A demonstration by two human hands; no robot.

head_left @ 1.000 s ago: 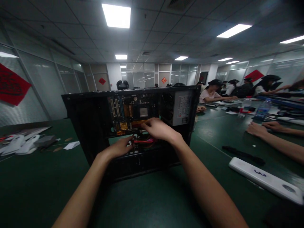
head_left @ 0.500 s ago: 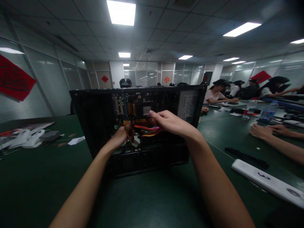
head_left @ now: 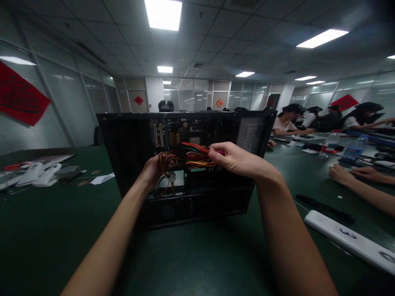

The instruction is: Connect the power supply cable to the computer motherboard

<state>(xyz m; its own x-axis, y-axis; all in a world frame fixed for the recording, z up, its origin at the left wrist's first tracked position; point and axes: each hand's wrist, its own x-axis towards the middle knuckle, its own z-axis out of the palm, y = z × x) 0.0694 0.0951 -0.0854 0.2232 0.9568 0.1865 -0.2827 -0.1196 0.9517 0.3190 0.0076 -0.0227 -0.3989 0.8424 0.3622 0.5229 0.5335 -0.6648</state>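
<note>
- Two hands are engaged inside the case: the right hand (head_left: 233, 158) pinches the wire bundle between thumb and curled fingers; the left hand (head_left: 154, 168) has its fingers bent around the thin wires.
- Wire bundle (head_left: 195, 147): red, orange, yellow and darker strands. It extends leftward from the right fingertips across the space between both hands.
- Thin wires (head_left: 161, 163): yellow and dark. They loop over the left fingers and hang below them.
- White connector (head_left: 172, 177): suspended among the thin wires, just below the left fingertips.
- Case (head_left: 119, 142): black, upright on the table, open side facing the wearer.
- Board (head_left: 185, 128): mounted in the upper middle of the case, behind the hands and partly covered by them. Upright slots (head_left: 159, 135) are at its left.
- Power supply (head_left: 249, 133): upper right corner of the case, label on the visible face. A round grille (head_left: 228, 130) adjoins its left side.
- Table (head_left: 185, 259): green.
- Right of the case: a black strip (head_left: 324, 207); nearer the wearer, a white bar (head_left: 348, 235) marked "3".
- Farther right: a co-worker's hands (head_left: 341, 172) on the table, well apart from the wearer's; beyond them, a bottle (head_left: 354, 148).
- Left of the case: white paper (head_left: 102, 178); beside it, a grey block (head_left: 68, 172).
</note>
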